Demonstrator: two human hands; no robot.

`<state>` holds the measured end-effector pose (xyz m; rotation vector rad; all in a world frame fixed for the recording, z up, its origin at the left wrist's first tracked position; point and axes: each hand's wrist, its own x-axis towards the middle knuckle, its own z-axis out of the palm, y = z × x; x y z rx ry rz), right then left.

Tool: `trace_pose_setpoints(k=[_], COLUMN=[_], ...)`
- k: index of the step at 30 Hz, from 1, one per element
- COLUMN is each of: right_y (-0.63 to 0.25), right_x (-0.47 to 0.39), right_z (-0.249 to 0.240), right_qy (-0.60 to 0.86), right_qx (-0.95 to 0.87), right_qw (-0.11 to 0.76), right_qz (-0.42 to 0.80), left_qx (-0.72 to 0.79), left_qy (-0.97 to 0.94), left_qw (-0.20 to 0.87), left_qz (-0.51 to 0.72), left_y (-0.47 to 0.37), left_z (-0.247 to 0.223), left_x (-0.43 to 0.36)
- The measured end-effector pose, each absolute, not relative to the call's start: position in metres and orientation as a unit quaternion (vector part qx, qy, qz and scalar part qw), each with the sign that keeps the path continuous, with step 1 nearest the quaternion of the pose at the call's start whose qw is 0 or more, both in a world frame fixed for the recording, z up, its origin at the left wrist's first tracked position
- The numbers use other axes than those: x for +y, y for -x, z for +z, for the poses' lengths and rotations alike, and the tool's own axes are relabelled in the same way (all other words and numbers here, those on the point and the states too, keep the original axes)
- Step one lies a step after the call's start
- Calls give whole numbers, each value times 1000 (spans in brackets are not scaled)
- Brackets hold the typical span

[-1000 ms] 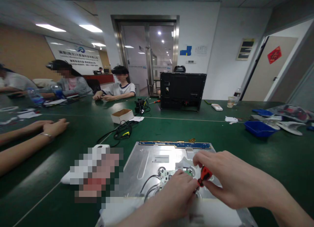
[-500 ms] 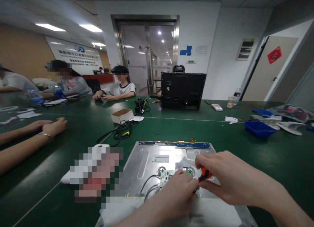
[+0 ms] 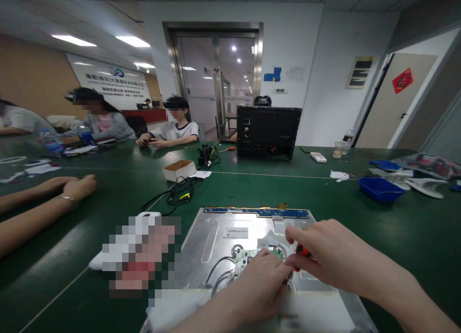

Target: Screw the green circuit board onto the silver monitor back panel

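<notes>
In front of me lies a flat metal display panel [image 3: 201,249], with a blue circuit strip [image 3: 248,212] along its far edge. A small green circuit board [image 3: 242,262] with black cables sits at its middle. My left hand [image 3: 261,278] rests over that board with its fingers curled; what they grip is hidden. Just right of it, my right hand [image 3: 329,258] is closed around the red and black handle of a screwdriver [image 3: 301,250], above the panel. The screwdriver's tip is hidden behind my hands.
A partly blurred white object [image 3: 126,242] lies left of the panel. Beyond are black cables [image 3: 180,191], a cardboard box [image 3: 179,170], a black monitor housing [image 3: 268,134] and a blue tray [image 3: 382,188]. Another person's hands [image 3: 77,186] rest at the left; more people sit farther back.
My right hand has shifted its fingers slightly around the screwdriver, and less of the handle shows. My left hand stays in place.
</notes>
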<state>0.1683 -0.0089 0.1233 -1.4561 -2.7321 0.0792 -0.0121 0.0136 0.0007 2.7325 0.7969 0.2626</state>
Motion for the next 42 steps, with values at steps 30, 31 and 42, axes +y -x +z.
trace_pose_setpoints(k=[30,31,42], right_y=[-160,-162,-170], right_x=[-5,-5,-13], right_z=[113,114,122], right_qy=[464,458,423], right_qx=[-885,-888,-898], right_qw=[19,26,59], right_qz=[-44,-26,101], left_qx=[286,288,281], left_qy=[-939,-939,-943], left_qw=[154,152,147], left_qz=[113,114,103], left_y=[12,12,13], left_z=[-2,-2,-4], left_x=[14,13,14])
